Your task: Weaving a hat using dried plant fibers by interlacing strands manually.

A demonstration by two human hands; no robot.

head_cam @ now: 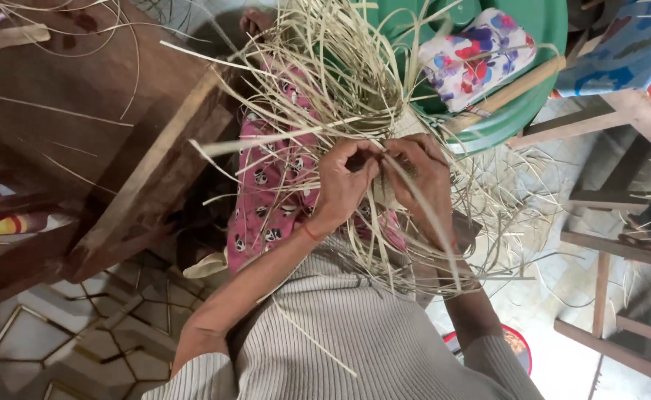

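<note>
Pinching pale straw strips [355, 96] over my lap, left hand [344, 185] and right hand [422, 174] both closed on the woven patch [386, 194] between them, I judge a slack grip could let loose ends spring free and unravel.

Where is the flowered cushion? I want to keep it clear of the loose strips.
In the head view the flowered cushion lies at upper right inside the green basin, above a wooden stick and just beyond the straw bundle the hands work.
</note>
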